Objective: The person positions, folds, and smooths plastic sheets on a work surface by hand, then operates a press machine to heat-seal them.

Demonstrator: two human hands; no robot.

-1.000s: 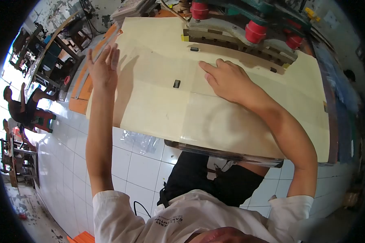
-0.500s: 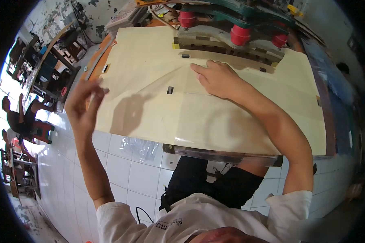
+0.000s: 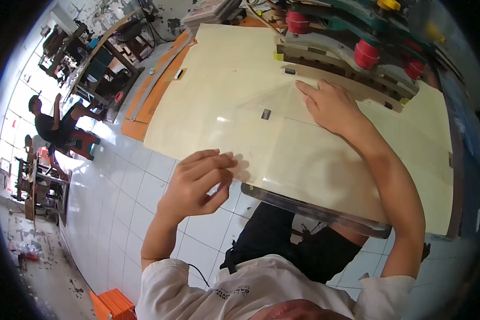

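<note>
My right hand (image 3: 333, 106) rests on a clear plastic film (image 3: 304, 154) that overlies a large cream sheet (image 3: 208, 74). Its index finger is stretched out and touches the film near a faint slanting crease; the other fingers are partly bent. Close to the cream sheet's near edge is my left hand (image 3: 197, 184), fingers bent and apart from the thumb, with nothing visible in it. A small dark block (image 3: 265, 114) shows between the hands, and another dark block (image 3: 289, 71) lies by the press. Where the film's left edge ends is hard to see.
A green press with red cylinders (image 3: 366, 54) stands at the back right. Stacked papers (image 3: 210, 12) lie behind the cream sheet. An orange board edge (image 3: 138, 126) shows at left. Far left, a person (image 3: 48, 120) sits on a stool. Orange material (image 3: 112, 305) is at lower left.
My left hand has moved from the sheet's left side toward me and rightward to its near edge. My right hand stays on the film. The whole view has shifted.
</note>
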